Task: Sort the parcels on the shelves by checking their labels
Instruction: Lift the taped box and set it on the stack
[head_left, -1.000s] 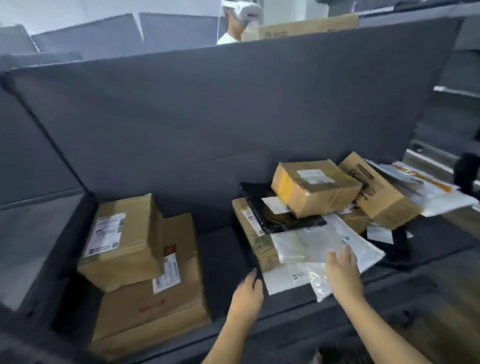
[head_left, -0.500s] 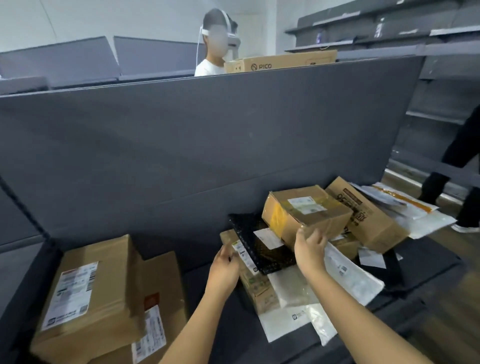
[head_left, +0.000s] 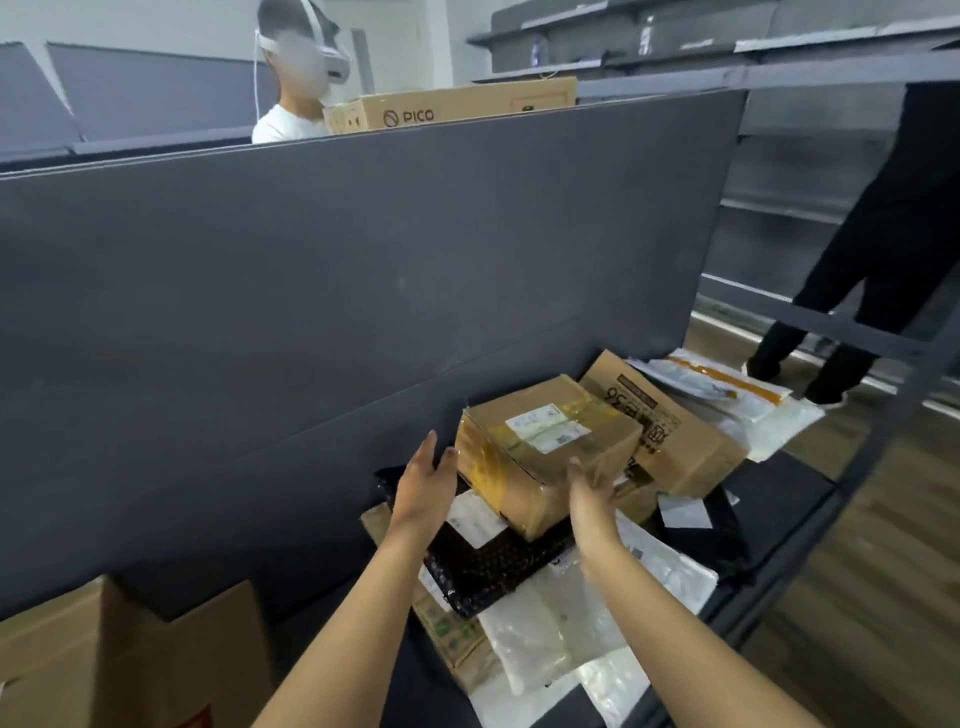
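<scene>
The taped cardboard box (head_left: 545, 457) sits on top of a heap of parcels on a dark grey shelf (head_left: 769, 525), tilted a little, with its white label facing up. The left hand (head_left: 426, 483) is at the box's left face with fingers straight and spread, gripping nothing; whether it touches the cardboard or is only just beside it is not clear. The right hand (head_left: 589, 493) lies against the box's near right face, its fingers fairly straight and flat on the cardboard, though they are blurred.

Under the box lies a black bubble mailer (head_left: 493, 566) bearing a white label, and beneath that are clear and white plastic bags (head_left: 561, 623) that reach the shelf's front edge. Just beside the taped box, to the right, a printed cardboard box (head_left: 675, 447) leans, with white mailers (head_left: 737, 400) behind it. Two plain cardboard boxes (head_left: 104, 660) stand well apart at the lower left.

A tall dark grey back panel (head_left: 363, 312) closes the shelf. Over its top edge show a carton marked PICO (head_left: 457, 106) and a person in a white top wearing a headset (head_left: 296, 78). To the right, another person in dark clothes (head_left: 883, 260) stands on the wooden floor (head_left: 883, 597), and more grey shelving (head_left: 675, 41) lines the far wall.
</scene>
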